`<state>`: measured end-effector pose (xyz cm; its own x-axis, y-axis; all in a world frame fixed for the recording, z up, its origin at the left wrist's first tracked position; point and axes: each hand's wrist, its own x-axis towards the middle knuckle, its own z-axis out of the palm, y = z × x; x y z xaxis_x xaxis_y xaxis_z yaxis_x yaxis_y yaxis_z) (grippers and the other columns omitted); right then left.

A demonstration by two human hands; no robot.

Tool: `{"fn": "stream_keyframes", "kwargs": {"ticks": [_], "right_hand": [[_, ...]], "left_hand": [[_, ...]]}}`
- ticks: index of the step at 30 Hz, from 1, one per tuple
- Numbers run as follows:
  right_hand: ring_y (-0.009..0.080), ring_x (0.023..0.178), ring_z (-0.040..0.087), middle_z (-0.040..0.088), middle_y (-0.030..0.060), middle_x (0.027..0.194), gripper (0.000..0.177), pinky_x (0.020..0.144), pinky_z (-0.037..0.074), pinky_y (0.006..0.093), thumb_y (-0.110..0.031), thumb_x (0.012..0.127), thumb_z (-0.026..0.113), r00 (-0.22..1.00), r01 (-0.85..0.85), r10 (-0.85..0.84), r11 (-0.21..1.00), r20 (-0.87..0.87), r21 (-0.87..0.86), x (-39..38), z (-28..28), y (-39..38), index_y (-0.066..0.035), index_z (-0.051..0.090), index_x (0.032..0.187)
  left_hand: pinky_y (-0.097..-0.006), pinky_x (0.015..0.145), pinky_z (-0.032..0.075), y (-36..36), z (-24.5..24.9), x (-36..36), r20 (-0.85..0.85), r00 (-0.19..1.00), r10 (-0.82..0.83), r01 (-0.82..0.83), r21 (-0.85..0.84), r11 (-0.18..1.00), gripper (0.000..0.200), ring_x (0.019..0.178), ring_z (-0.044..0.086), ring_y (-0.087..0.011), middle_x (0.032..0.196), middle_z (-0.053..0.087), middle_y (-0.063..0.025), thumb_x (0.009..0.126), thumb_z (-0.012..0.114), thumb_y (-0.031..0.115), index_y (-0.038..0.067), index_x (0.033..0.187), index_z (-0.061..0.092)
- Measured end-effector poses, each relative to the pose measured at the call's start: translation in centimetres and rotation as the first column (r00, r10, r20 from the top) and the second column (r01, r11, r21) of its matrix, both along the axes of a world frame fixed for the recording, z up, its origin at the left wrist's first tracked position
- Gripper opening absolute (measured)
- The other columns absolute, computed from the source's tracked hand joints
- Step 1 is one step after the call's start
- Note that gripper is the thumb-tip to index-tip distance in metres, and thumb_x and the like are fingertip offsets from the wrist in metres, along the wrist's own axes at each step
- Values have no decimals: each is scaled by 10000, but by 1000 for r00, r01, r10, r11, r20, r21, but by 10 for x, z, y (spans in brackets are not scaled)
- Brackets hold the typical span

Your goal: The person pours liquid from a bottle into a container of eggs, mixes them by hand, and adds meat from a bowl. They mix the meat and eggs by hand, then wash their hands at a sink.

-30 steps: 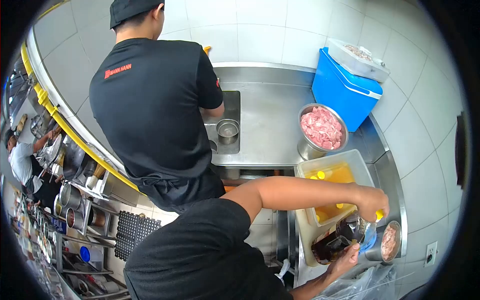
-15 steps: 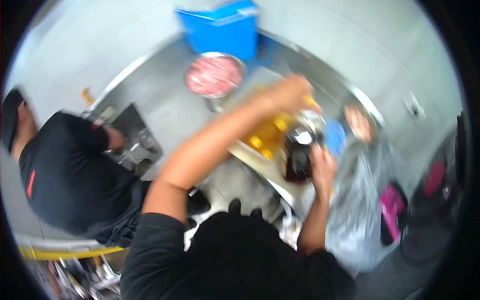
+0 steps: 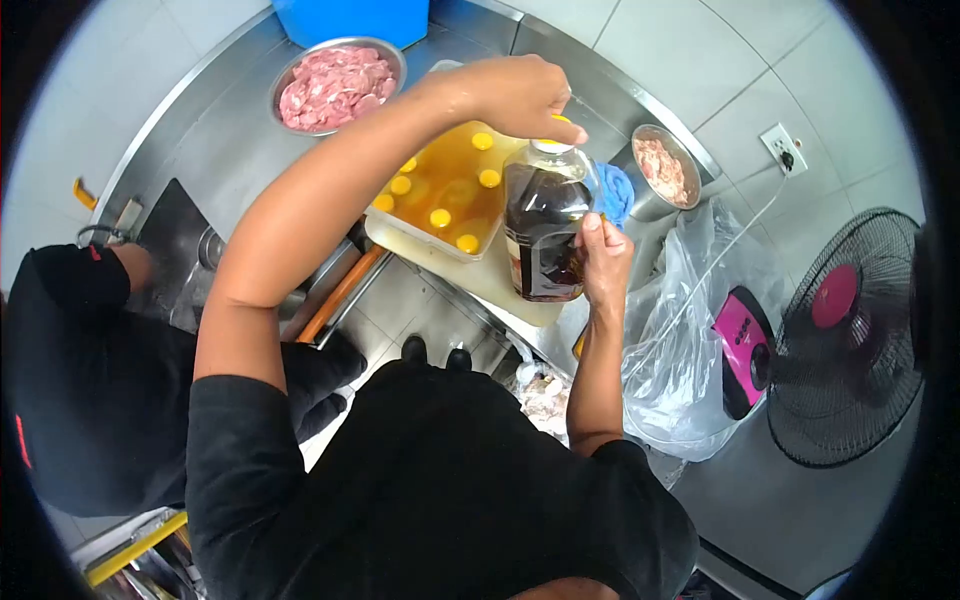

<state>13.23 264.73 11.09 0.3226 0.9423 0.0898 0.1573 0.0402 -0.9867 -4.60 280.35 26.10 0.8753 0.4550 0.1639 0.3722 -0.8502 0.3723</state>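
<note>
My left hand (image 3: 530, 95) is closed on the yellow cap (image 3: 553, 138) at the top of a large jug of dark brown liquid (image 3: 548, 235). Lower down, my right hand (image 3: 606, 258) grips the jug's handle at its right side. The jug stands upright over the right end of a pale cutting board (image 3: 537, 312). Close on its left is a clear plastic tub (image 3: 425, 240) of amber liquid with several egg yolks (image 3: 440, 217) in it. My left forearm passes over the tub and hides part of its far side.
A metal bowl of raw meat (image 3: 338, 88) stands beyond my left arm, near a blue bin (image 3: 355, 20). Rightward are a blue cloth (image 3: 615, 192), another meat container (image 3: 664, 170), a plastic bag (image 3: 690, 330) and a fan (image 3: 850, 340). A co-worker (image 3: 100, 370) is on my left.
The view has steadied and shifted, so the counter things appear farther up and left. Both hands stay at the jug, the left at its cap and the right at its handle.
</note>
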Motion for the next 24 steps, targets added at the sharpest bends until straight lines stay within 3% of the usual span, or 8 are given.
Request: {"fn": "stream_keyframes", "kwargs": {"ticks": [2, 9, 11, 12, 15, 17, 21, 24], "right_hand": [[47, 545, 368, 455, -49, 584, 458, 490, 277, 214, -426, 854, 598, 1000, 23, -23, 1000, 2, -2, 0, 2, 1, -55, 514, 599], [40, 533, 345, 430, -64, 560, 461, 483, 258, 212, -435, 854, 595, 977, -10, 31, 995, 211, -101, 8, 50, -13, -58, 531, 597], [40, 536, 349, 431, -64, 558, 468, 485, 261, 211, -438, 853, 595, 974, -11, 41, 991, 222, -134, 11, 57, -16, -55, 532, 592], [40, 538, 354, 435, -62, 558, 473, 487, 268, 210, -440, 849, 599, 962, -26, 68, 987, 263, -157, 13, 59, -17, -50, 536, 590], [38, 541, 361, 444, -57, 560, 480, 491, 279, 210, -444, 841, 608, 940, -50, 106, 983, 325, -178, 13, 62, -21, -41, 546, 590], [39, 537, 365, 446, -54, 553, 489, 486, 290, 214, -460, 822, 626, 925, -40, 111, 979, 364, -199, 8, 66, -23, -35, 555, 592], [39, 528, 361, 439, -58, 541, 491, 472, 285, 218, -470, 807, 638, 918, -21, 104, 976, 383, -215, 13, 57, -20, -39, 555, 587], [42, 516, 360, 432, -60, 532, 492, 459, 281, 224, -476, 796, 648, 894, -30, 134, 970, 428, -240, 8, 58, -21, -43, 553, 582]], "left_hand": [[-341, 536, 445, -3, 3, 1, -126, 975, 181, -176, 49, 983, 522, 550, 567, -248, 592, 577, -139, 768, 609, 498, -22, 728, 612], [-331, 562, 469, -2, -26, -18, -75, 987, 138, -154, -285, 946, 482, 586, 599, -218, 654, 620, -123, 780, 613, 468, -14, 786, 628], [-317, 567, 481, 1, -53, -22, 363, 929, -78, 134, -132, 982, 409, 617, 619, -187, 733, 642, -93, 804, 608, 399, -1, 886, 632], [-317, 567, 481, -2, -49, -26, 372, 925, -81, 137, -128, 982, 409, 617, 619, -187, 733, 642, -93, 804, 608, 399, -1, 886, 632], [-290, 583, 479, -8, -38, -35, 210, 967, -142, 221, -428, 876, 336, 663, 632, -160, 789, 647, -85, 822, 592, 316, 17, 972, 624], [-267, 595, 470, -13, -35, -34, 9, 1000, 15, -6, -591, 807, 290, 705, 634, -136, 772, 643, -83, 820, 585, 260, 12, 965, 623], [-255, 601, 465, -13, -41, -32, -154, 982, 114, -186, -632, 752, 277, 685, 624, -122, 765, 639, -78, 818, 589, 244, 3, 951, 621], [-250, 580, 457, -14, -58, -43, -29, 998, -50, 29, -496, 868, 315, 616, 601, -116, 725, 630, -76, 838, 566, 298, -9, 884, 619]]}}
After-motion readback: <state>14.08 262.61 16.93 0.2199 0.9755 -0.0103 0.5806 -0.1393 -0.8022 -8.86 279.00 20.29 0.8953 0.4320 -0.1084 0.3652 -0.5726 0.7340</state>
